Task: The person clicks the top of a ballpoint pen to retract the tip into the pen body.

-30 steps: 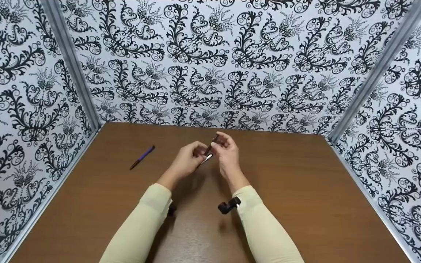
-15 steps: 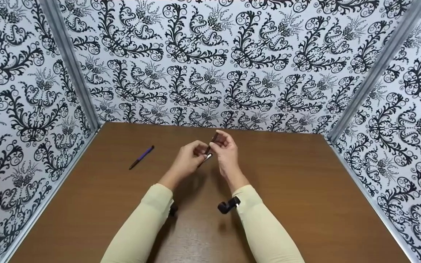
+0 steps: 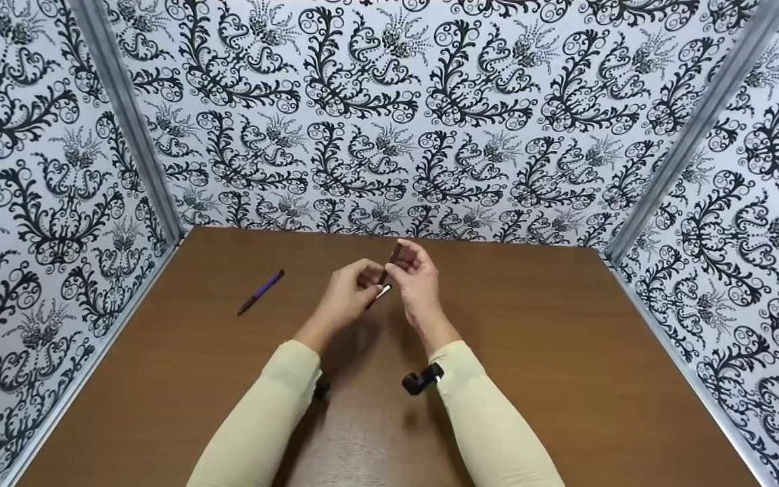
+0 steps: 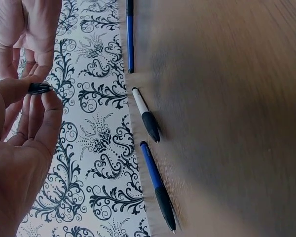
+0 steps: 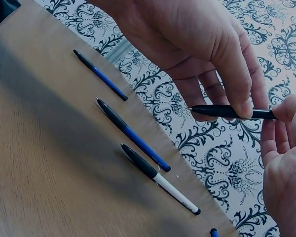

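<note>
In the head view my left hand (image 3: pixel 349 295) and right hand (image 3: pixel 422 287) meet above the middle of the table around one dark pen (image 3: pixel 390 264). The right wrist view shows this black pen (image 5: pixel 214 111) in the air, its pointed tip bare. Left fingers pinch it around the grip, while the right thumb and fingers hold its rear end. A white pen (image 5: pixel 176 193) with a black grip lies on the table below, mostly hidden by my hands in the head view. Near it lie several blue pens, one (image 5: pixel 138 141) between the white pen and another blue pen (image 5: pixel 101 77).
The brown wooden table (image 3: pixel 531 379) has patterned walls (image 3: pixel 376 115) on its back and sides. At the left lies a blue pen (image 3: pixel 261 292). Black camera mounts (image 3: pixel 422 380) sit at both wrists.
Both hands keep hold of the black pen and shift only very slightly up and left in the head view. Less of the white pen shows between them.
</note>
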The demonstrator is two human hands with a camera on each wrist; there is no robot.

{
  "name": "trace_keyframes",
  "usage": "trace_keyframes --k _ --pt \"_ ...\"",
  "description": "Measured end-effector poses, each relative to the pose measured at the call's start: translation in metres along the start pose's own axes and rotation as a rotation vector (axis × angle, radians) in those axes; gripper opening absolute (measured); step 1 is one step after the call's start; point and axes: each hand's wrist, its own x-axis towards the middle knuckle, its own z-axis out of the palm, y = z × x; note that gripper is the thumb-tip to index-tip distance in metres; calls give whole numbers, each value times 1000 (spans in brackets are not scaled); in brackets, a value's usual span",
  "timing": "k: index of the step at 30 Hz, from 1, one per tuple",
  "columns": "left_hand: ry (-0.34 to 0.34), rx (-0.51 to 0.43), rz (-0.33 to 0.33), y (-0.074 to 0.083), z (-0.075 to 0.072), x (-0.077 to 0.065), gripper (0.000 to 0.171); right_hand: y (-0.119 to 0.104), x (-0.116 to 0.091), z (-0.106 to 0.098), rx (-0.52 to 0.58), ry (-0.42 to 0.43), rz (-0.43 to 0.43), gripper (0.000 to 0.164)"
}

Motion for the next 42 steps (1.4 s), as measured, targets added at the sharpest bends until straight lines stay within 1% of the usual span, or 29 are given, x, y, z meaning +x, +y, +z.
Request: trace_keyframes --k 7,20,30,37,42 --pt "0 -8 17 1 0 0 25 1 -1 -1 -38 -15 -32 51" --pt "-1 -17 5 -1 0 0 25 0 -2 1 -26 5 -25 52" --pt "-6 -19 -6 -3 2 -1 25 1 -3 -1 -33 17 -8 61" --pt "-17 -9 -14 -1 1 -3 24 1 -4 -3 -16 -23 -27 62" --pt "-23 -14 -14 0 1 -3 25 2 -5 -3 -15 -16 -26 61"
